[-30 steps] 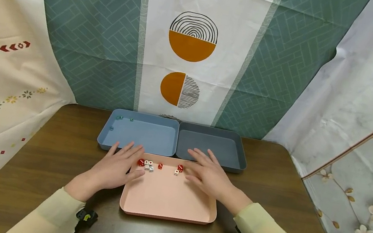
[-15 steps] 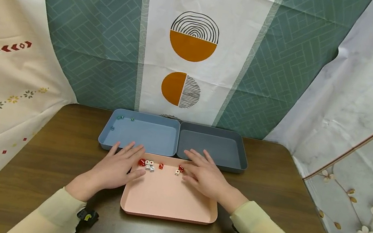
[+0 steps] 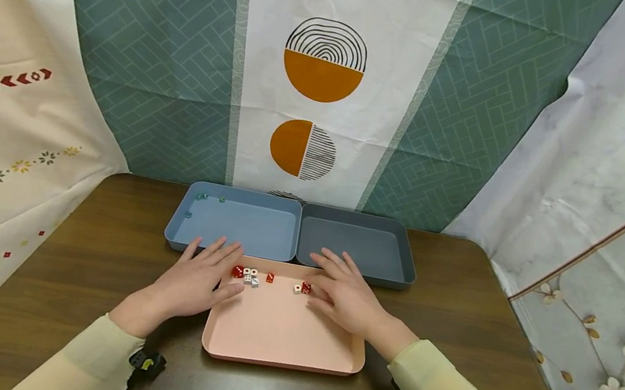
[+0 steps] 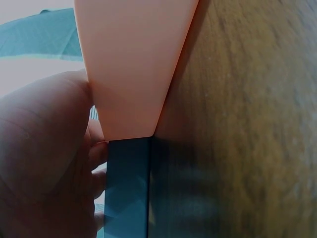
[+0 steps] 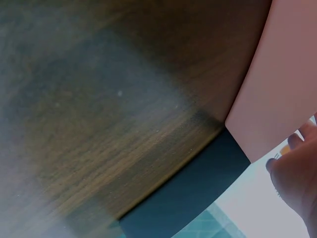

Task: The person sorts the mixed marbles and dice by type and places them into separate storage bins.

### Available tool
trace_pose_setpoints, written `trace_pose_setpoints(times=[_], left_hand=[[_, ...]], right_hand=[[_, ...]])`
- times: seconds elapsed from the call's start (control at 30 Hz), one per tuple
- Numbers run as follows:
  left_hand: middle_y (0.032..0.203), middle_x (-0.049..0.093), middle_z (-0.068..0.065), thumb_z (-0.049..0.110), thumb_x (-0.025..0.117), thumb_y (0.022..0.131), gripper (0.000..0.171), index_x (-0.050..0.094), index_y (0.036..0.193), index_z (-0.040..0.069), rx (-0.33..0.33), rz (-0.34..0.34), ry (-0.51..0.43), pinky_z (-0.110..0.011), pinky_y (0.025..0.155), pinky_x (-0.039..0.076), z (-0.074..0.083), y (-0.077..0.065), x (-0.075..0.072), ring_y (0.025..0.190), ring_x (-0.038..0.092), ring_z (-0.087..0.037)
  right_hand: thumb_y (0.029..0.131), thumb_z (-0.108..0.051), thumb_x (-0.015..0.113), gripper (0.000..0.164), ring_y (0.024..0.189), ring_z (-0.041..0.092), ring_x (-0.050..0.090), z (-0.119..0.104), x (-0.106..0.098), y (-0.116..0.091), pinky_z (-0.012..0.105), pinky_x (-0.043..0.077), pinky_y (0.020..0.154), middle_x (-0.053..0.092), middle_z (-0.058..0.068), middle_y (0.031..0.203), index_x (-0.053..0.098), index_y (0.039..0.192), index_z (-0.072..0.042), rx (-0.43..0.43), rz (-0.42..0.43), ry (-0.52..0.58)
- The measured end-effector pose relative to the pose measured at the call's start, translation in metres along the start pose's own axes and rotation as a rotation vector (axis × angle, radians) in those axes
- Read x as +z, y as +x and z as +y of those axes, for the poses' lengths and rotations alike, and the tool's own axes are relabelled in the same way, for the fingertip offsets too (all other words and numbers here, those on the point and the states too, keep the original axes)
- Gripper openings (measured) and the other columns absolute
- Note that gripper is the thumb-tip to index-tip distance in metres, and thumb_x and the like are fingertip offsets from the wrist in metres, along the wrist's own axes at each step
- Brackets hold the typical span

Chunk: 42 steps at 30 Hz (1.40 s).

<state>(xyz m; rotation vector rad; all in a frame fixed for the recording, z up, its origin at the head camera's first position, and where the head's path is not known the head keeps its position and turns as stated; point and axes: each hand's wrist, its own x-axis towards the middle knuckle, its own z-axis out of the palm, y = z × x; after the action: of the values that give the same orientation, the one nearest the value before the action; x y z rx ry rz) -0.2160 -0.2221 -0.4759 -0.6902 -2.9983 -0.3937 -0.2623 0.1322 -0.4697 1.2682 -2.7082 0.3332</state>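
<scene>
Over the left side of the pink tray (image 3: pixel 287 337), my left hand (image 3: pixel 193 282) lies with its fingers spread and the thumb over the tray, holding nothing. Beside its fingers are a red die (image 3: pixel 237 272) and several white dice (image 3: pixel 247 279). My right hand (image 3: pixel 348 295) hovers above the tray's right back corner, fingers loosely extended. Right at its fingertips sits another red die (image 3: pixel 306 288), with a white die (image 3: pixel 297 289) close to its left. A third red die (image 3: pixel 270 278) lies between the hands. Both wrist views show mostly the tray's outer wall and part of each hand.
A blue tray (image 3: pixel 244 228) with several small green pieces (image 3: pixel 201 196) stands behind the pink one on the left. A dark grey tray (image 3: pixel 366 246) adjoins it on the right. All stand on a brown wooden table (image 3: pixel 107 256), with patterned cloths (image 3: pixel 185 61) hanging around it.
My right hand has shifted slightly left over the pink tray, and the red die at its fingertips now lies a little nearer and further right. The left hand has stayed put.
</scene>
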Motion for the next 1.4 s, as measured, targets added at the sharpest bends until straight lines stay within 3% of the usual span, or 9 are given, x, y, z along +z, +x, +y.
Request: trace_pose_setpoints(times=[0.17,0.47,0.93,1.4], left_hand=[[0.178,0.035,-0.015,0.053,0.060,0.113,0.078,0.040,0.172,0.006,-0.004,-0.003,-0.008,-0.074,0.129,0.007,0.000,0.000,-0.001,0.166,0.023,-0.042],[0.178,0.035,-0.014,0.054,0.060,0.112,0.080,0.039,0.172,0.006,-0.003,-0.006,-0.015,-0.073,0.130,0.005,-0.002,0.000,0.004,0.167,0.021,-0.041],[0.178,0.035,-0.014,0.054,0.058,0.113,0.078,0.040,0.171,0.006,-0.004,-0.004,-0.002,-0.073,0.130,0.007,-0.001,0.000,0.003,0.166,0.023,-0.041],[0.177,0.036,-0.015,0.054,0.061,0.111,0.079,0.042,0.171,0.006,0.001,0.017,-0.011,-0.075,0.129,0.009,-0.001,-0.002,0.005,0.166,0.025,-0.042]], right_hand=[[0.100,-0.035,0.086,0.024,0.165,0.036,0.029,0.001,0.001,0.002,0.062,0.016,0.133,0.048,0.012,0.170,0.079,0.114,-0.016,0.020,0.014,-0.004],[0.100,-0.036,0.086,0.024,0.164,0.036,0.032,-0.003,0.005,0.006,0.065,0.021,0.132,0.050,0.013,0.168,0.081,0.115,-0.017,0.068,0.009,-0.045],[0.101,-0.029,0.084,0.014,0.164,0.036,0.033,-0.008,0.006,0.007,0.063,0.021,0.132,0.052,0.013,0.167,0.078,0.106,-0.018,0.063,0.006,-0.043],[0.105,-0.025,0.079,0.017,0.165,0.036,0.031,-0.007,-0.012,0.005,0.063,0.021,0.132,0.049,0.016,0.169,0.076,0.118,-0.015,0.069,0.044,-0.025]])
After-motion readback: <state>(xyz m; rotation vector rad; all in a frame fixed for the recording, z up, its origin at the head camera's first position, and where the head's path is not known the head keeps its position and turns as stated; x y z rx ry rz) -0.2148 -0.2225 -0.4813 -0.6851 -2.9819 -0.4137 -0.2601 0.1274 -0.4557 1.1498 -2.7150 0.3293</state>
